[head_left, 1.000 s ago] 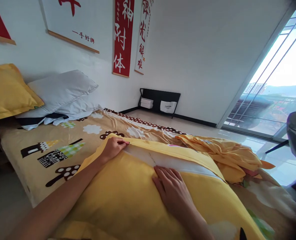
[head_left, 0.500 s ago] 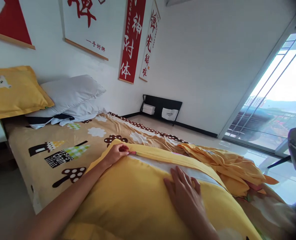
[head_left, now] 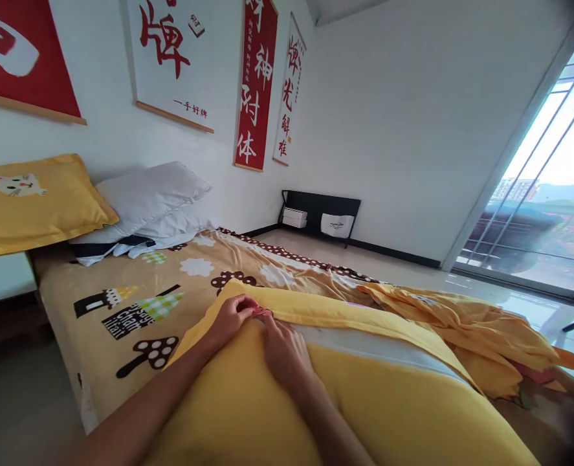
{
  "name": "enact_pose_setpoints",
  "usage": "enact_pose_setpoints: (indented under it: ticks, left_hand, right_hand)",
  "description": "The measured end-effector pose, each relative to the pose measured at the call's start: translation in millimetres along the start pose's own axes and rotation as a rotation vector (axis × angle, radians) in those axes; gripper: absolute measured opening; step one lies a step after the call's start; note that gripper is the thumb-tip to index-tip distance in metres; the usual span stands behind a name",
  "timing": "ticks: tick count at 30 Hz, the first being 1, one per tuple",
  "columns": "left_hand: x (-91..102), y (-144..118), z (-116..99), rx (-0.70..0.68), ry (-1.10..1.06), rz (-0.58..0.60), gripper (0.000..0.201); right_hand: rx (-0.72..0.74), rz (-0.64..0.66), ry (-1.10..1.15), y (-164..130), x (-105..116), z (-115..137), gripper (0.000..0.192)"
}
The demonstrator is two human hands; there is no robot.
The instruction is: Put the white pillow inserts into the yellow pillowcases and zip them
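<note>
1. Hands meet at the near-left corner of a yellow pillowcase that lies across the bed in front of the person, with a white pillow insert showing through its open edge.
2. Left hand — fingers curled tight, pinching a small red zipper pull at the corner of the opening.
3. Right hand lies just beside the left, palm down on the yellow fabric, fingertips touching the same red pull; whether it actually grips anything I cannot tell.
4. Under the pillowcase lies a tan bedsheet printed with mushrooms, flowers and trees; one print carries white lettering, the upper word reading roughly "Charm".
5. Crumpled yellow bedding is heaped to the right, touching the pillowcase's far edge.
6. At the head of the bed — a yellow cartoon-rabbit pillow and two white pillows.
7. Wall scrolls: a white poster reading "一手好牌", and a red banner with "神", "附", "体".
</note>
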State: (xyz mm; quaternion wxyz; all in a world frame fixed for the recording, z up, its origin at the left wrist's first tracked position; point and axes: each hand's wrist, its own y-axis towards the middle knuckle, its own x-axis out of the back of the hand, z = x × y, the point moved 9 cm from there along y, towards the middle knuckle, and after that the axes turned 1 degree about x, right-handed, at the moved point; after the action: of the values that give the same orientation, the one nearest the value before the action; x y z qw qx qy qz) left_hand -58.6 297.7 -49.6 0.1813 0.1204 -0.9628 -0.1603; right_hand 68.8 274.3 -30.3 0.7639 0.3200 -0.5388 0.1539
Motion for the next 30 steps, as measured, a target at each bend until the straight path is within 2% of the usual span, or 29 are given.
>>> enact_pose_setpoints:
  ticks: [2, 5, 8, 13, 19, 30]
  left_hand:
    - [0.8, -7.8, -8.6, -0.081, 0.124, -0.081, 0.014]
    - [3.6, -23.6, -22.2, -0.219, 0.328, -0.227, 0.022]
    - [7.3, -35.3, -21.7, -0.198, 0.431, -0.290, 0.024]
    - [2.0, -40.2, -22.8, -0.168, 0.528, -0.184, 0.030]
    - [-4.8, -31.7, -26.8, -0.135, 0.557, -0.090, 0.013]
    - [-8.7, -25.6, -17.2, -0.194, 0.568, -0.058, 0.022]
  right_hand:
    - [0.029, -0.042, 0.071, -10.3, -11.6, -6.9, 0.041]
    - [0.060, -0.030, 0.062, -19.9, -16.5, -8.7, 0.042]
    - [0.080, -0.008, 0.016, -22.2, -14.3, -4.0, 0.042]
    - [0.066, -0.012, -0.005, -24.9, -11.1, -1.4, 0.038]
    - [0.061, -0.012, -0.016, -28.7, -7.2, -0.5, 0.039]
    - [0.052, -0.014, -0.020, -30.3, -7.1, -1.1, 0.041]
